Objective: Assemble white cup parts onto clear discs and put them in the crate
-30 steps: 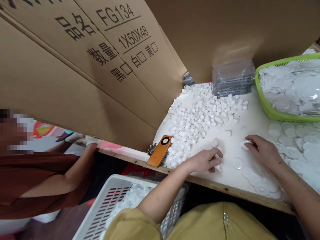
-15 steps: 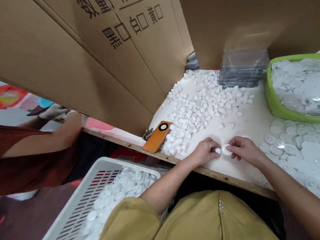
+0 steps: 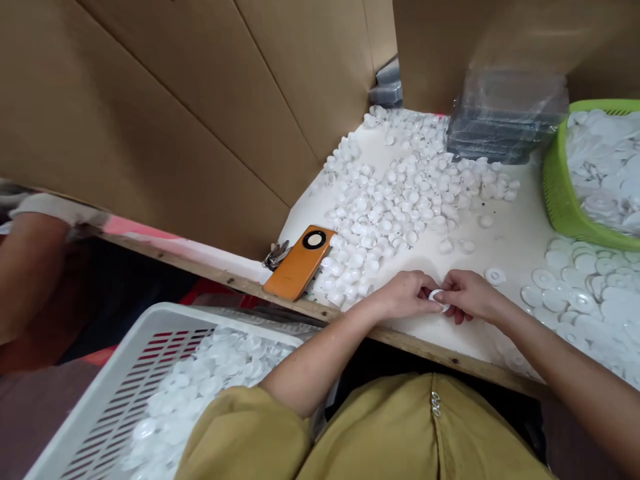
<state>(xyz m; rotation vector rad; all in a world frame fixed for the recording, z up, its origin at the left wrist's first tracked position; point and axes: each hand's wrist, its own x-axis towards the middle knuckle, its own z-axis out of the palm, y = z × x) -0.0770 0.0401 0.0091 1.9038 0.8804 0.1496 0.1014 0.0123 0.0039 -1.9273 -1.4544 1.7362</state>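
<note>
Near the front edge of the table my left hand (image 3: 411, 293) and my right hand (image 3: 469, 295) meet, fingertips almost touching. Between them is a white plastic disc (image 3: 438, 301), pinched by my right thumb and fingers and tilted toward me. My left fingers are closed on a small white cap, now mostly hidden behind the disc and fingertips. Whether the two pieces are joined I cannot tell. Beyond my left hand spreads a heap of small white caps (image 3: 395, 207). To the right of my right hand lie many flat white discs (image 3: 575, 287), with a single disc (image 3: 495, 277) nearer.
An orange phone (image 3: 300, 263) and keys (image 3: 277, 255) lie by the left cardboard wall (image 3: 200, 120). A green basket (image 3: 557, 193) of discs and plastic-wrapped packs (image 3: 505, 127) stand behind. A white crate (image 3: 145, 327) holds white pieces below. Another person's arm (image 3: 35, 260) is at far left.
My right hand has brought the white disc leftward against the cap in my left hand, closing the gap between them. The view has shifted, and the other person's arm shows less.
</note>
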